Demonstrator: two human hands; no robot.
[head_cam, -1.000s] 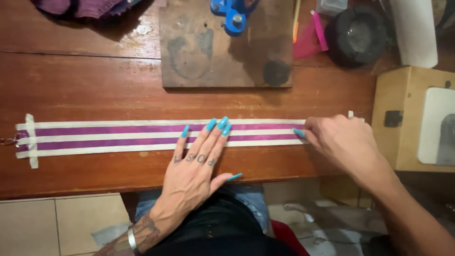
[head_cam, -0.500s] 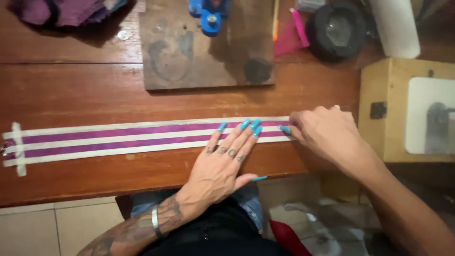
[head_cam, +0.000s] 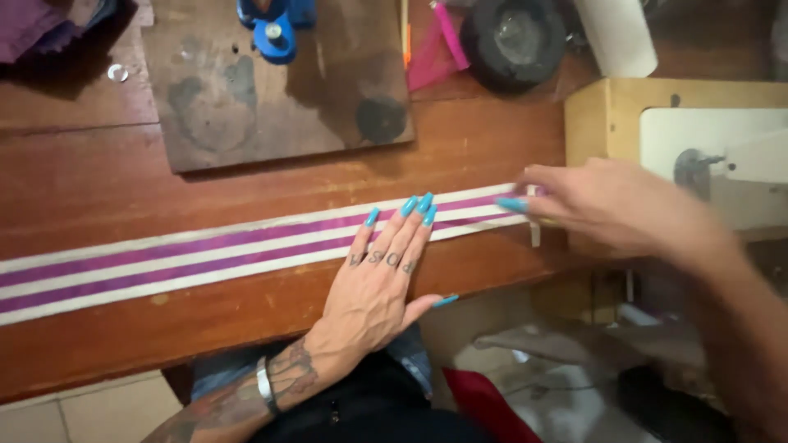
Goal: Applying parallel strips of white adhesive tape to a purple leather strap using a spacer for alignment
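One long strip (head_cam: 205, 262) of white and purple striped band lies flat on the wooden table (head_cam: 123, 336). We see its long axis running left to right across the table, tilted a little so the right end sits higher in the view than the left. The left end runs out of view; the right end stops near the table's edge beside the pale wooden box (head_cam: 599, 123).

Our left hand (head_cam: 377, 287) lies flat on the strip, palm down, fingers spread a little and straight, blue nail tips pointing up and right along the band. It grips nothing, it only presses the strip to the table. The thumb sticks out toward the table's near edge.

Our right hand (head_cam: 607, 205) is at the strip's right end, blurred. The fingers curl over the end and one blue nail shows at the tip; we cannot tell for sure whether it pinches the band or just touches it. So the right hand is the nearer one to the end, and the left hand sits on the band just to the left of it, a short gap between them.

Further out: a dark worn board (head_cam: 271, 90) lies on the table behind the strip, with a blue tool (head_cam: 275, 29) on its far edge. A black round object (head_cam: 513, 41) and a white roll (head_cam: 616, 33) sit at the back right.
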